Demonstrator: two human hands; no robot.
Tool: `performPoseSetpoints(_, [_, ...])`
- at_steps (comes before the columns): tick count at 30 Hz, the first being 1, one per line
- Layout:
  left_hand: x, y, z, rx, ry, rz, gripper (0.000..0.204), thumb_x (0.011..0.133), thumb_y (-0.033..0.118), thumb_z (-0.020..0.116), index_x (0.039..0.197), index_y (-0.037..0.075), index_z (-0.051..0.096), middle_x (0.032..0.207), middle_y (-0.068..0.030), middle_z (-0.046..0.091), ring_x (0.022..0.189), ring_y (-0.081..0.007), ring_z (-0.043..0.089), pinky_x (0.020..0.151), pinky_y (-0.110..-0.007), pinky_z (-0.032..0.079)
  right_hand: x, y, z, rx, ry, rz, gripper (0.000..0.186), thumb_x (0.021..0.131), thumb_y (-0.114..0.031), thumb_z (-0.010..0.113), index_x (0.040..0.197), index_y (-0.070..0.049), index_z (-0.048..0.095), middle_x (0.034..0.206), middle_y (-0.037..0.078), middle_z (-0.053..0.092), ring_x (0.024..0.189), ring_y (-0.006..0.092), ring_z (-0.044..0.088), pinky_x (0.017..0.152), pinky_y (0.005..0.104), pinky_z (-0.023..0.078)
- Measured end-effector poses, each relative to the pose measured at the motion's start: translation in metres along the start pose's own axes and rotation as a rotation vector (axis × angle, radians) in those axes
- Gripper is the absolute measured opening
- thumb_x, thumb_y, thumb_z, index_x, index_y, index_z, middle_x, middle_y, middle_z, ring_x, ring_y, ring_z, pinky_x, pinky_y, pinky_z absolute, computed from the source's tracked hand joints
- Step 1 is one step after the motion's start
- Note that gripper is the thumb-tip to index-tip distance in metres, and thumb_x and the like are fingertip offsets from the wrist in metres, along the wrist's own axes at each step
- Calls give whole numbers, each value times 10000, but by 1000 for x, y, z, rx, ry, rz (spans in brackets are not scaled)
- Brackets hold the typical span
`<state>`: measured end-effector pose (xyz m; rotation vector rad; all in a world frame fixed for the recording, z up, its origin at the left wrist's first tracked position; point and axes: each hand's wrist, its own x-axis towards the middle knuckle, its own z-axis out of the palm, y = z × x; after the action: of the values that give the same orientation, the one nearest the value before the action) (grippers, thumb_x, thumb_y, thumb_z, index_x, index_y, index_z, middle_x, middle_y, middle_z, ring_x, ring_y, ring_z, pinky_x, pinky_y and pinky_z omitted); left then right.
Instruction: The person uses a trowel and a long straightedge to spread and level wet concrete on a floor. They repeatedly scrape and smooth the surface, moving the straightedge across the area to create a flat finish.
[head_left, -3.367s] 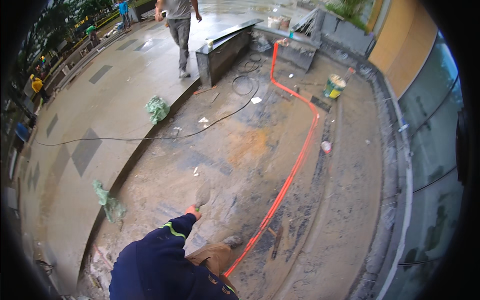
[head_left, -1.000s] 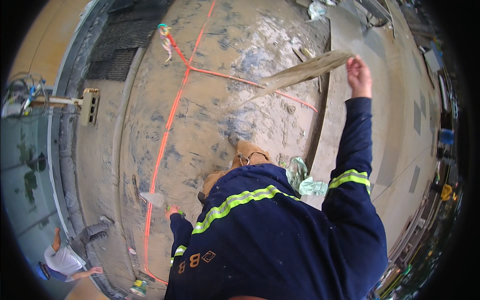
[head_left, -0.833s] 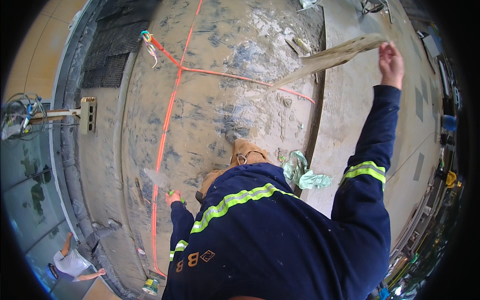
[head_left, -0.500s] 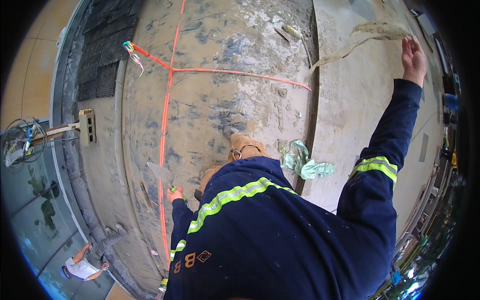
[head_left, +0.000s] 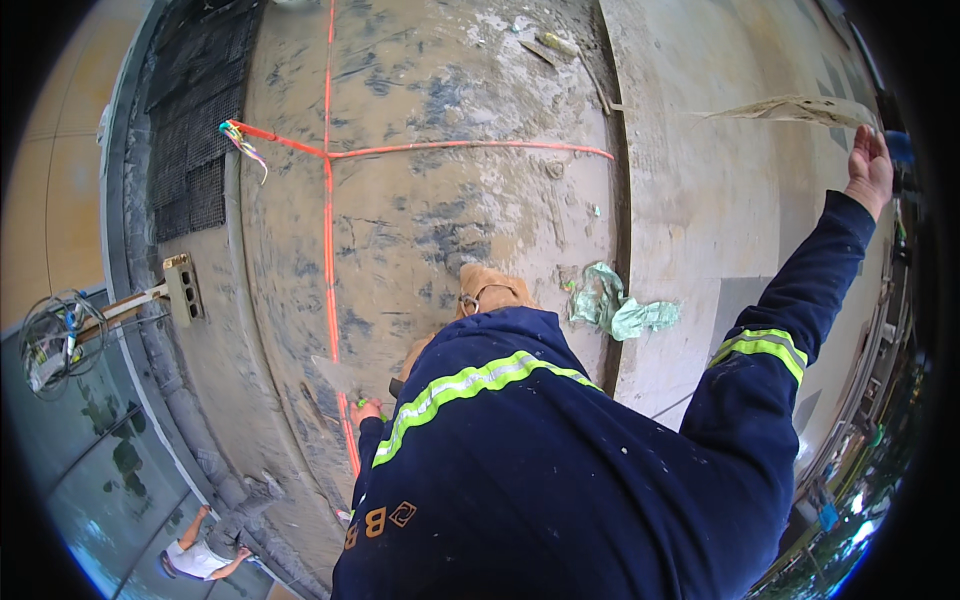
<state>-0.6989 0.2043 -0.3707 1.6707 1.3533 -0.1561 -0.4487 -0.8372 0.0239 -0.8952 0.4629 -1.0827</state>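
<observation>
My right hand [head_left: 868, 176] is raised out to the far right, fingers pressed together, at the end of a stretched arm. From its fingertips a thin, mud-stained pale strip [head_left: 800, 108] trails leftward in the air. Whether that strip is film or cloth I cannot tell. Low beside my left hip, my left hand [head_left: 368, 409] is closed round the green handle of a trowel. The trowel's flat grey blade [head_left: 332, 374] points forward and left, over the red line [head_left: 331, 260] on the muddy floor. My sleeve hides part of that hand.
A crumpled green plastic bag [head_left: 622, 305] lies right of my feet by a dark groove [head_left: 622, 220]. Left are black mesh mats [head_left: 190, 150], a hollow block [head_left: 183, 290] and coiled cable [head_left: 62, 340]. Another person [head_left: 203, 555] is at the lower left. Debris [head_left: 555, 45] lies ahead.
My right hand has swung farther right and slightly down, drawing the strip along with it. My left hand and the trowel sit slightly lower in view. The whole view has shifted a little.
</observation>
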Motion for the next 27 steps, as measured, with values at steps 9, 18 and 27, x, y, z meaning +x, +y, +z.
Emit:
performPoseSetpoints(9, [-2,80,49,289,35,220,358,571,-88,585,871,-3,409,611,-124,528,441,-213,499,374,-331,380,-33,-58,-110,-273,386,-255,154,851,37,437,913,173,475,880,215,556,770,309,607,725,326,567])
performPoseSetpoints(18, [30,134,57,205,-177,321,338,554,-111,593,814,23,424,619,-72,510,486,-173,496,424,-311,403,-76,-157,-268,-495,611,-364,209,841,31,328,947,150,464,903,192,551,802,263,617,687,267,556])
performPoseSetpoints(27, [25,161,82,338,-254,425,294,558,-81,585,786,34,439,602,-59,513,498,-172,512,447,-304,410,-121,-85,-316,-532,656,-218,121,773,13,469,837,94,533,835,144,589,772,233,604,687,268,529])
